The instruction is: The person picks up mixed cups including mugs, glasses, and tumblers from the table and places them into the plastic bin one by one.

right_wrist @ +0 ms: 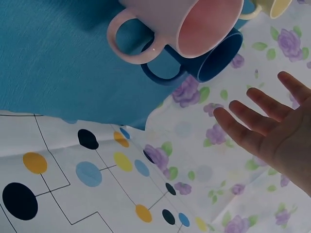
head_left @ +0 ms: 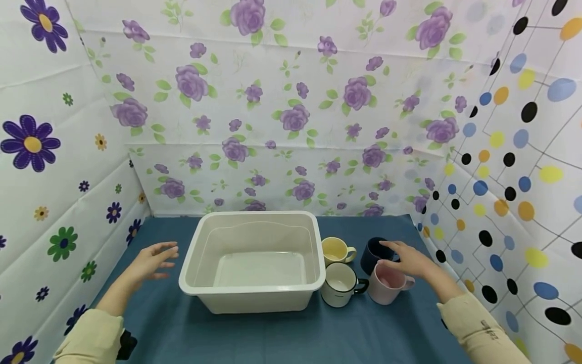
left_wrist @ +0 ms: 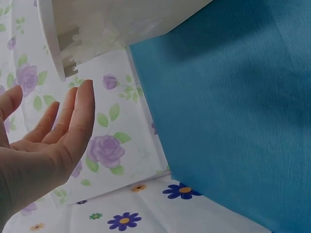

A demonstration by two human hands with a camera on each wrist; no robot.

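My left hand (head_left: 153, 262) hovers just left of a white plastic basin (head_left: 254, 301), fingers loosely spread and holding nothing. In the left wrist view, its fingertips point up toward the basin's rim (left_wrist: 53, 43). Over the mugs on the right is my right hand (head_left: 406, 258), also without anything in its grasp. Below and around it stand a pink mug (head_left: 383, 290) and a dark blue mug (head_left: 370, 258). The right wrist view shows the fingers apart from both. A yellow mug (head_left: 334, 252) and a white mug (head_left: 335, 294) with a black handle sit beside the basin.
A blue cloth (head_left: 273, 338) covers the table. Flower-patterned sheets (head_left: 291, 91) hang behind and on the left, and a dotted sheet (head_left: 514, 167) closes off the right side. A small black object (head_left: 127, 346) shows by the left sleeve.
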